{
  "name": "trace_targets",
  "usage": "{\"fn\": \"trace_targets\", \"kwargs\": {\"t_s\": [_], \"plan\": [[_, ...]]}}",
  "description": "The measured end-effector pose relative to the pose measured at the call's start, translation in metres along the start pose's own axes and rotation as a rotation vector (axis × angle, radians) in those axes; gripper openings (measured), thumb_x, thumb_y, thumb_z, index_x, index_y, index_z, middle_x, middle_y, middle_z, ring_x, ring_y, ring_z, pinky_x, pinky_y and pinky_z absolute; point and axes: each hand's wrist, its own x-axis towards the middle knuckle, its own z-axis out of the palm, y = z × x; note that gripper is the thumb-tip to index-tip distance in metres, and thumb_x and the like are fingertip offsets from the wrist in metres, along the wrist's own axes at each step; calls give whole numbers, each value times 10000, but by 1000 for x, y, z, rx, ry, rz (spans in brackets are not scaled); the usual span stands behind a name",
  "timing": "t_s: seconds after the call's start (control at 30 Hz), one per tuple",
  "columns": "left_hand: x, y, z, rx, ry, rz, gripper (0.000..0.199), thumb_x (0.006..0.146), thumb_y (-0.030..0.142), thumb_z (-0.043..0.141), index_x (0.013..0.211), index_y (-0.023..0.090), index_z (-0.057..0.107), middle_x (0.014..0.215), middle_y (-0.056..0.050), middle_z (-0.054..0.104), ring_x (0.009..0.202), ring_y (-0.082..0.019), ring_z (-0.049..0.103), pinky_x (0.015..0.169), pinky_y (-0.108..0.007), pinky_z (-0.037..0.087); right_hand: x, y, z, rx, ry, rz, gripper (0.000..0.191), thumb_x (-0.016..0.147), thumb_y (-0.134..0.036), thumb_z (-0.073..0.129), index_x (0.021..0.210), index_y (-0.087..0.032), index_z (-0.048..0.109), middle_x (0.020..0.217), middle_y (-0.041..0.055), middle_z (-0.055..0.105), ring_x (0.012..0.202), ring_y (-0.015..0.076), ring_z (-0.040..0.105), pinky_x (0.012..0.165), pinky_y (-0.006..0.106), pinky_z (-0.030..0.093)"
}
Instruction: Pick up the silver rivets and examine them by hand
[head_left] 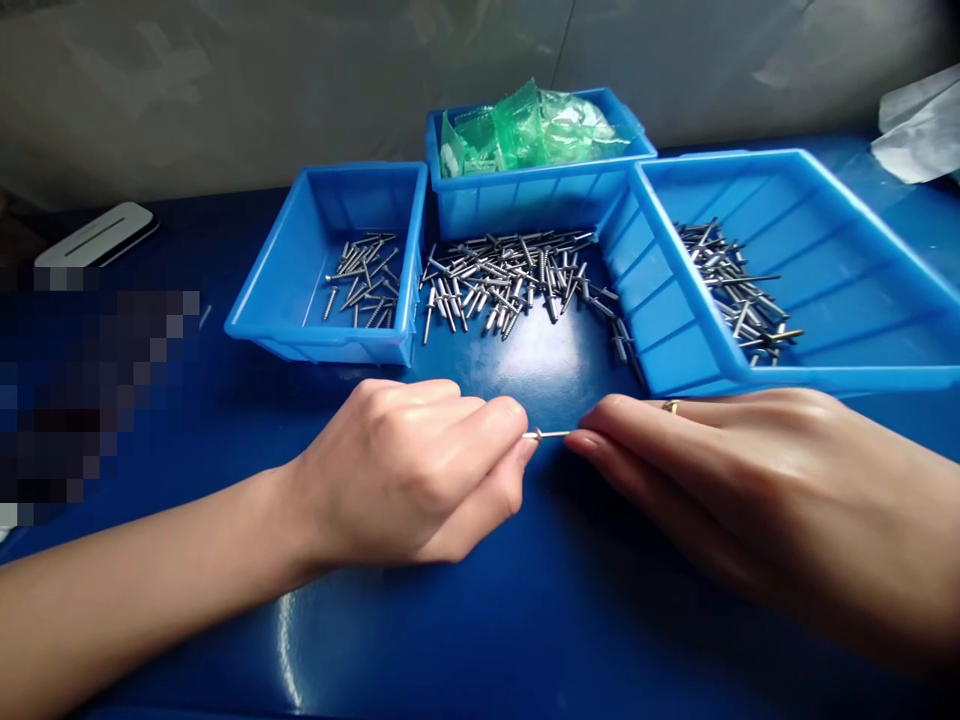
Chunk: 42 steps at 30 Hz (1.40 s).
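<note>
Between my two hands a slim silver blind rivet [553, 434] is held level above the blue table [480, 620]. My left hand [420, 470] is closed, pinching the flanged end with thumb and forefinger. The thin pin's other end sits between the fingertips of my right hand [757, 480], which is closed on it too and wears a ring. Both ends of the rivet are hidden by fingers. Just beyond lies a loose pile of metal rivets and screws [510, 280] on the table.
A left blue bin [322, 345] holds screws [367, 280]; a larger right bin [847, 378] holds rivets [739, 290]. Behind the pile, a third bin [525, 200] contains green plastic packaging [517, 130]. A white device [101, 235] lies far left, crumpled white paper [919, 125] far right.
</note>
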Motion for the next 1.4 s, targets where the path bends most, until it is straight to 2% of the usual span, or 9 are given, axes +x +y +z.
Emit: {"fn": "trace_targets", "kwargs": {"t_s": [0.1, 0.23, 0.5, 0.63, 0.8, 1.0, 1.1, 1.23, 1.4], "plan": [[-1, -1, 0, 0, -19, 10, 586, 1380, 163, 416, 945, 164, 810, 757, 5, 742, 590, -183, 644, 580, -393, 505, 2, 1, 1, 57, 38, -58, 530, 1448, -344, 277, 1068, -262, 638, 704, -50, 655, 422, 146, 617, 467, 371, 389], [-1, -2, 1, 45, 15, -6, 606, 1399, 168, 371, 973, 191, 802, 722, 17, 730, 556, -187, 636, 540, -387, 481, -3, -1, 5, 91, 125, 75, 425, 1451, -405, 308, 1190, -288, 623, 688, -82, 604, 429, 175, 561, 486, 402, 323], [4, 1, -1, -19, 71, -32, 536, 1421, 205, 434, 1054, 181, 824, 799, 19, 826, 638, -145, 778, 603, -298, 592, -7, -1, -3, 178, 63, 40, 338, 1350, -149, 435, 1103, -313, 596, 803, -28, 763, 505, 181, 628, 517, 353, 429], [1, 3, -4, -50, 84, -28, 320, 1408, 215, 588, 1295, 157, 882, 997, -23, 964, 848, -161, 930, 774, -272, 723, -7, -3, 0, 237, 37, 24, 350, 1321, -97, 411, 1112, -311, 594, 817, -23, 759, 516, 181, 634, 531, 334, 456], [-5, 5, -6, -101, 79, -40, 232, 1361, 161, 701, 1318, 184, 928, 1037, -24, 994, 971, -179, 971, 950, -289, 808, -6, -5, -2, 251, 26, 26, 370, 1293, -56, 399, 1105, -307, 593, 828, -31, 732, 539, 176, 636, 562, 324, 444], [-7, 4, -8, -154, 61, 1, 151, 1289, 158, 827, 1326, 259, 934, 1167, -4, 1014, 1179, -190, 971, 1112, -276, 804, -7, -3, 1, 244, 53, 17, 439, 1429, -301, 332, 1102, -304, 623, 861, -17, 805, 537, 171, 679, 547, 333, 446], [-6, 4, -7, -112, 56, -14, 214, 1333, 192, 747, 1228, 249, 924, 1056, -2, 988, 1012, -184, 957, 973, -287, 798, -10, -2, 5, 193, 67, 90, 400, 1415, -410, 443, 1166, -290, 732, 830, -5, 813, 556, 204, 713, 522, 335, 409], [-2, 3, -3, 14, 96, -18, 392, 1375, 178, 626, 1079, 208, 882, 843, 9, 891, 674, -161, 809, 661, -328, 634, -13, -2, 8, 160, 13, 172, 318, 1297, -573, 703, 1247, -289, 838, 787, 20, 796, 660, 274, 774, 558, 323, 480], [-2, 1, 0, 36, 47, 18, 246, 1286, 163, 810, 1057, 219, 881, 859, 14, 877, 709, -170, 826, 678, -318, 628, -17, -3, 6, 168, -7, 162, 230, 1255, -490, 738, 1211, -293, 848, 809, 31, 807, 678, 275, 780, 590, 329, 543]]}}
